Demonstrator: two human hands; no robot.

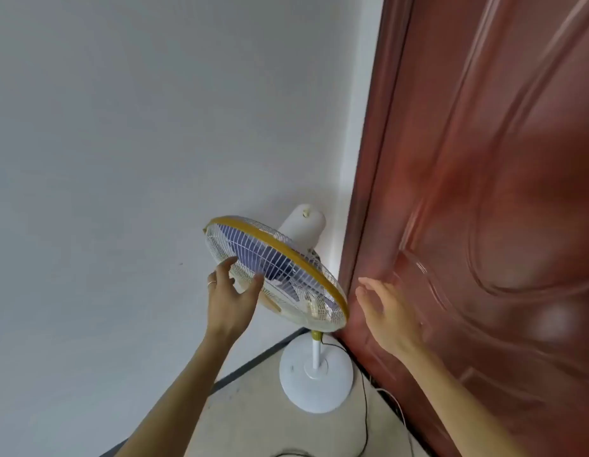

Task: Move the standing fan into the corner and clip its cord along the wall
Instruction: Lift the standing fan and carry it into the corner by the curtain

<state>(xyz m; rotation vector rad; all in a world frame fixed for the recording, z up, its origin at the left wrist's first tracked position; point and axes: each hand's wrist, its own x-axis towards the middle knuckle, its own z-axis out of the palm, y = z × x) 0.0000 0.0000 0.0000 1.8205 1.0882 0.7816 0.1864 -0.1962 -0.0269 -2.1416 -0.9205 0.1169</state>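
A white standing fan (276,268) with a yellow rim, blue blades and a round white base (296,387) stands in the corner between the white wall and a red-brown door. My left hand (229,293) touches the front grille at its lower left, fingers spread, a ring on one finger. Just right of the fan's rim my right hand (385,311) hovers with its palm toward the fan, fingers apart, holding nothing. A black cord (365,413) runs from the pole down across the floor beside the base.
The red-brown panelled door (484,192) fills the right side, close behind the fan. The white wall (121,143) has a dark skirting strip (253,361) at the floor. A thin white cable (397,407) lies along the door's foot on the beige floor.
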